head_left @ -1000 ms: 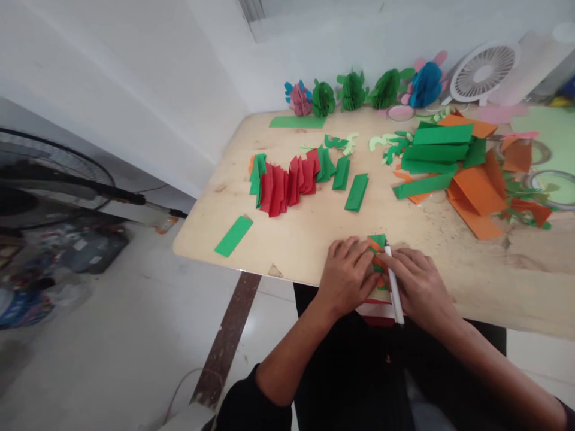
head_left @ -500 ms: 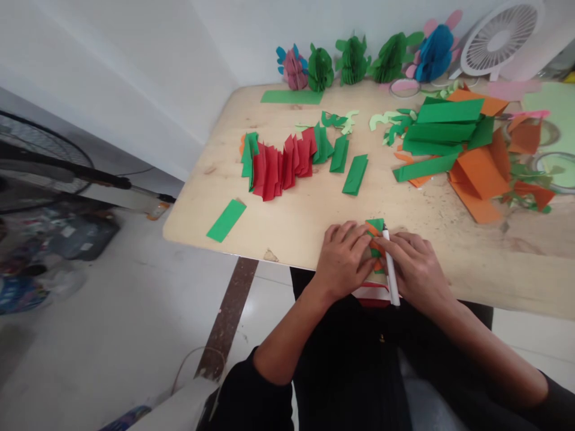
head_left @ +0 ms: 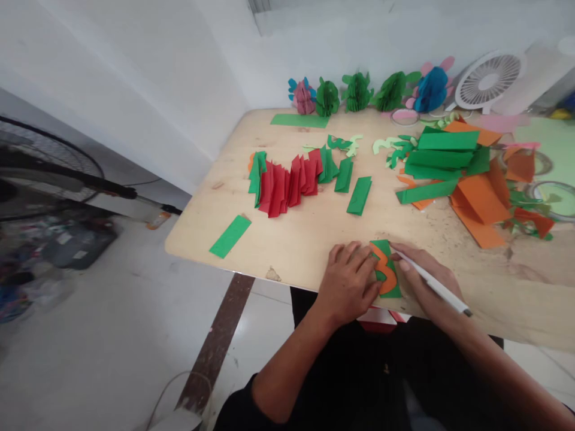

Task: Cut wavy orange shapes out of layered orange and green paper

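At the table's near edge my left hand lies with its fingers flat, pressing the left side of an orange paper cutout shaped like a 3. That cutout rests on a green paper rectangle, whose left part is under my fingers. My right hand is closed around a white pen; the pen slants down to the right, its dark end near my wrist. Its other end is at the right side of the green paper, where my fingertips partly hide it.
Folded red papers stand left of centre, with green folded pieces beside them. Green strips and orange sheets are heaped on the right. Several honeycomb paper figures and a white fan line the wall.
My right hand has shifted right of the cutout, and the pen has swung from nearly upright to a slant. More of the orange shape shows. The view has tilted up slightly.
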Motion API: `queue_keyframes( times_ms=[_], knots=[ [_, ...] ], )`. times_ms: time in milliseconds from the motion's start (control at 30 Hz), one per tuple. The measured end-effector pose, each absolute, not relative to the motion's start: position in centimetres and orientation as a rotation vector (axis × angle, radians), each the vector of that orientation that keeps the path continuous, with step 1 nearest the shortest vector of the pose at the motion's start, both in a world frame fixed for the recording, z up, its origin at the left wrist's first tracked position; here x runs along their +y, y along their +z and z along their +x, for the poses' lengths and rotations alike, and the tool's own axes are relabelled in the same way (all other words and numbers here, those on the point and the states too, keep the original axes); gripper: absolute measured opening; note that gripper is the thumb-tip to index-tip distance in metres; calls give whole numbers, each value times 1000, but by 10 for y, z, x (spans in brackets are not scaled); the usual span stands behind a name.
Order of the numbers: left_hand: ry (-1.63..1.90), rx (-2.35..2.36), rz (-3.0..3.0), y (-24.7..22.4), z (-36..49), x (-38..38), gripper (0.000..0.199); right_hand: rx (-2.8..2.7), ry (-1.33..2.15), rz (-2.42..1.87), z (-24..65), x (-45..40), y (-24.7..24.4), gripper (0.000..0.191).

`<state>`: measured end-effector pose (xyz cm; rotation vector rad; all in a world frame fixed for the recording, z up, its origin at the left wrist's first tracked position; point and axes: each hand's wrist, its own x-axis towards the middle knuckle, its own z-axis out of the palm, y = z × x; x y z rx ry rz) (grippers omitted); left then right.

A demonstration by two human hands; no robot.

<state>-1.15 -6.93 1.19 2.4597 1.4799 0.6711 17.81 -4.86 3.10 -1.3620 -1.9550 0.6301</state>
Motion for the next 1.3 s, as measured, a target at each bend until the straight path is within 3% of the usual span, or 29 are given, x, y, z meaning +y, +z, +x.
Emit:
queue_keyframes(
  times_ms=[267,1300],
  knots=[
    [676,1454,2404,14,-12,-70,32,-1648,985,-1474,167,-27,32,25],
    [666,1473,2420,14,-13,-70,35,-1830,870,-1506,155,-16,27,22]
  ],
)
